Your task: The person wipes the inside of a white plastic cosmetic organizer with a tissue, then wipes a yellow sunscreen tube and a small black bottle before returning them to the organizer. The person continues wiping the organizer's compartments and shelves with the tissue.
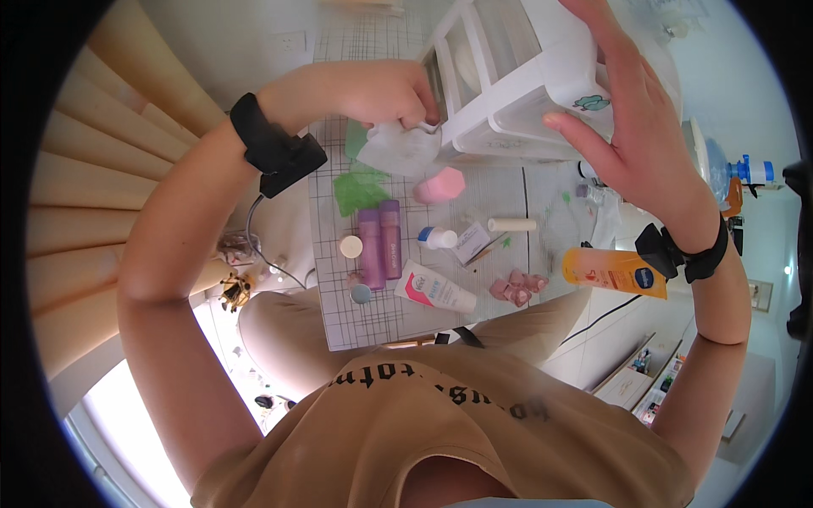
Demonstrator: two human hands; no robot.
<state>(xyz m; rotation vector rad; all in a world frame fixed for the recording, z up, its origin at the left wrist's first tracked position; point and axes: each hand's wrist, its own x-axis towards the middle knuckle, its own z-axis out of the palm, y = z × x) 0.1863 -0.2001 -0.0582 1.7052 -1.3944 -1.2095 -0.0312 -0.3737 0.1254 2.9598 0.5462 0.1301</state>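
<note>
A white plastic drawer unit (535, 78) with see-through panels and a green sticker is at the far side of the table. My left hand (398, 93) is beside its left end, fingers curled around a thin, crumpled white cloth (400, 151) that hangs over the tabletop. Some of those fingertips are hidden against the unit. On the unit's right side, my right hand (631, 127) is open, thumb and fingers spread, touching or very close to its surface. Just below the cloth are a green sheet (361, 190) and a pink block-shaped object (440, 185).
Purple bottles (381, 245), a white-and-pink tube (434, 287), a small blue-and-white bottle (437, 238) and pink bows (518, 287) lie on the grid-patterned table (343, 317). An orange bottle (614, 271) is at the right edge. Curtains (93, 203) hang at the left.
</note>
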